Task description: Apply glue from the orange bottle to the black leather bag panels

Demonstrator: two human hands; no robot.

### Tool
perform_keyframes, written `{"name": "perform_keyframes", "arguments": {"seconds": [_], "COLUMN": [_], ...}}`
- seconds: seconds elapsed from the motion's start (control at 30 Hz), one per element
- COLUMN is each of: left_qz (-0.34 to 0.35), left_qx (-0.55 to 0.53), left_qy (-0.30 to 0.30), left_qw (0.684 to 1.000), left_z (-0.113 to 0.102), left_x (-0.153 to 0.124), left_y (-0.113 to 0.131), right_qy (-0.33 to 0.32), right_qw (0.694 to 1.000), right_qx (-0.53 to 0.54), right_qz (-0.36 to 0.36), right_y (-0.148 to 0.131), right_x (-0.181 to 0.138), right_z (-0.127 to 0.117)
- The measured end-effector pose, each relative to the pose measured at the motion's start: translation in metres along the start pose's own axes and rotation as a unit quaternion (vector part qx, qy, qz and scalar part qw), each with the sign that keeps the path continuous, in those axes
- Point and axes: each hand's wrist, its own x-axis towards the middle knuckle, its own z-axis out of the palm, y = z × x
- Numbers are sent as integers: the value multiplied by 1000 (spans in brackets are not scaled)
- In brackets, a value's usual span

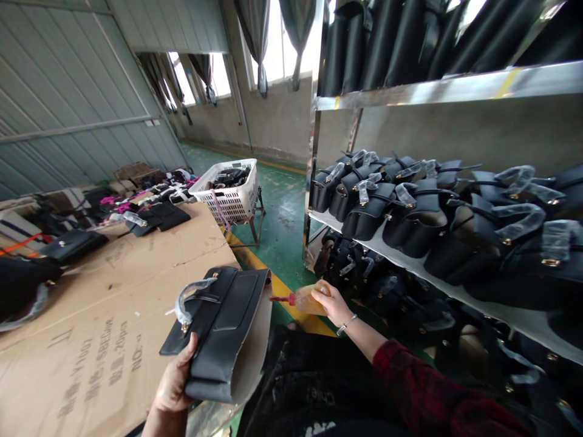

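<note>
Bag (223, 328) at the edge of the cardboard (146, 285), its near end pinched in the left hand (175, 376), while the right hand (334, 303) wraps a bottle (306, 300), red nozzle (283, 299) near the bag

A bag workshop, this, and a busy-looking one! Here's the cardboard-topped bench (168, 264), carton print (98, 359) and all; to the bench's right, a metal rack (410, 94) is packed with matching black bags (368, 212), handles (558, 240) in clear plastic. Beyond the bench, a white basket (232, 209) stands over a green floor (285, 206) marked with a yellow stripe (250, 257), and left of the bench runs corrugated panelling (59, 67). By the bench's near right edge, an open-sided bag (221, 331) gapes, a red-nozzled bottle (308, 300) alongside!
</note>
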Motion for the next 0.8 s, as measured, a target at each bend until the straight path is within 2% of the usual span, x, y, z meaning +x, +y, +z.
{"name": "perform_keyframes", "arguments": {"seconds": [0.1, 0.33, 0.8], "left_qz": [10, 33, 23], "left_qx": [10, 19, 7], "left_qy": [12, -15, 3], "left_qw": [1000, 999, 1000], "left_z": [-5, -10, -1], "left_x": [6, 5, -2], "left_y": [-1, -4, 0], "right_qy": [-6, -33, -121], "right_qw": [1000, 992, 983], "right_qx": [23, 95, 98], "right_qz": [21, 73, 98], "right_y": [-4, -5, -21], "right_x": [-11, -36, -82], "right_z": [1, 0, 6]}}
